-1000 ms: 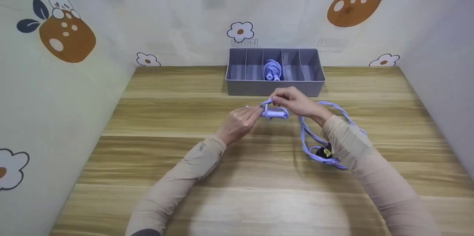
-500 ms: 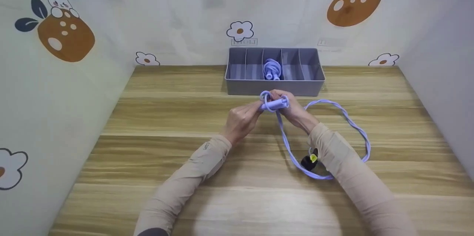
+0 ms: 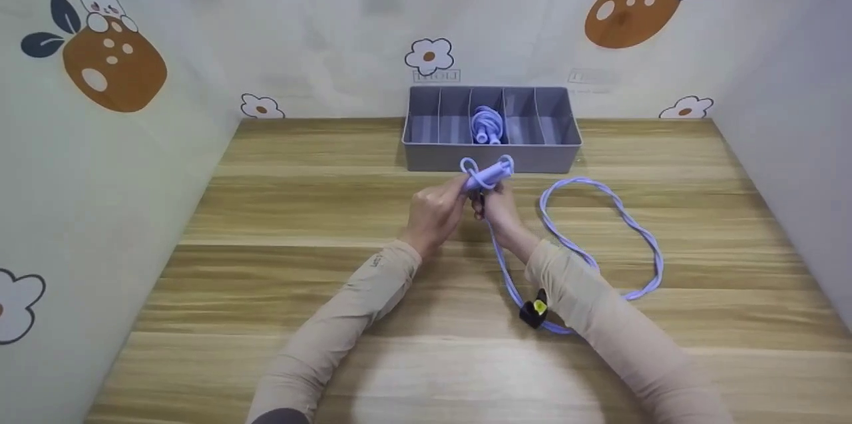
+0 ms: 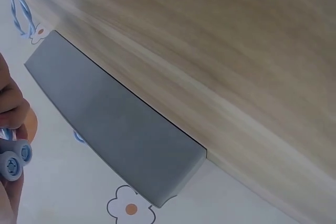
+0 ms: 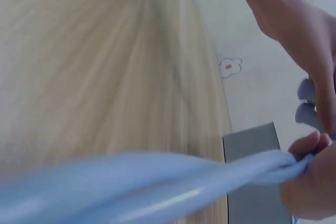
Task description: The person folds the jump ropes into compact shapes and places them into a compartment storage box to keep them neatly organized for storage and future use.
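In the head view a lavender jump rope is held above the table in front of the grey box. My left hand (image 3: 431, 214) grips its two handles (image 3: 490, 175) side by side, with small loops of cord around them. The handle ends (image 4: 11, 165) show at the left edge of the left wrist view. Just below the handles, my right hand (image 3: 500, 216) holds the cord; its fingertips are partly hidden. Doubled cord (image 5: 178, 184) runs from its fingers in the right wrist view. A long loop of rope (image 3: 655, 251) lies on the table to the right.
A grey divided box (image 3: 492, 158) stands against the back wall. A second, wound-up jump rope (image 3: 487, 123) sits in its middle compartment. A black object with a yellow mark (image 3: 532, 314) is beside the cord near the right sleeve. Patterned walls enclose the wooden table (image 3: 266, 291).
My right hand has moved from the far right side of the handles down and left beneath them, drawing cord along. The handles tilted upward. The black object shifted left and nearer.
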A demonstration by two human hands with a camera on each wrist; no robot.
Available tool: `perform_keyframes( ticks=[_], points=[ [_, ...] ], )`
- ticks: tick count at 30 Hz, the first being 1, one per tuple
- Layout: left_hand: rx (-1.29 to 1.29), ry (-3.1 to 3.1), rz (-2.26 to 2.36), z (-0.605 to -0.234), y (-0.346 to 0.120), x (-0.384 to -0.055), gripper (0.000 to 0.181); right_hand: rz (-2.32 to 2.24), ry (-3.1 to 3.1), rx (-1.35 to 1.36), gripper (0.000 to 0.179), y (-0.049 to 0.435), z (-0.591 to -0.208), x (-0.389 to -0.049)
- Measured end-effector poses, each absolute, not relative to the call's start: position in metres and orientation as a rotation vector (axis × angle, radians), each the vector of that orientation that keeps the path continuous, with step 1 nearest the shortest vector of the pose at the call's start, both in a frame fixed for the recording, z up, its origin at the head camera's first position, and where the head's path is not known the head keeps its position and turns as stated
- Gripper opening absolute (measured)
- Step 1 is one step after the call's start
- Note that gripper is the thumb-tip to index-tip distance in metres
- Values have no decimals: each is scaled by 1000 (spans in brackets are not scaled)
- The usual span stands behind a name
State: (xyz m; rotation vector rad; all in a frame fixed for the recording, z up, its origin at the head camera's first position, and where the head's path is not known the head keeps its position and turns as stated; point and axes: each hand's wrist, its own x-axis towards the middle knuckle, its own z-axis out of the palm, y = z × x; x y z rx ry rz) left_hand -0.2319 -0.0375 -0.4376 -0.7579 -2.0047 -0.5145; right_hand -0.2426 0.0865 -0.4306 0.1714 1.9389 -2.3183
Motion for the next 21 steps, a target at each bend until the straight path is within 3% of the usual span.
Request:
perform_keyframes(
  ticks=[10, 21],
  points=[
    [-588, -2060, -430, -431, -39, -234, 17, -2207, 2220, -20, 24, 77, -425, -223],
    [-462, -2176, -395, -427, -47, -237, 19, -2017, 2193, -145, 40, 74, -416, -199]
  ],
)
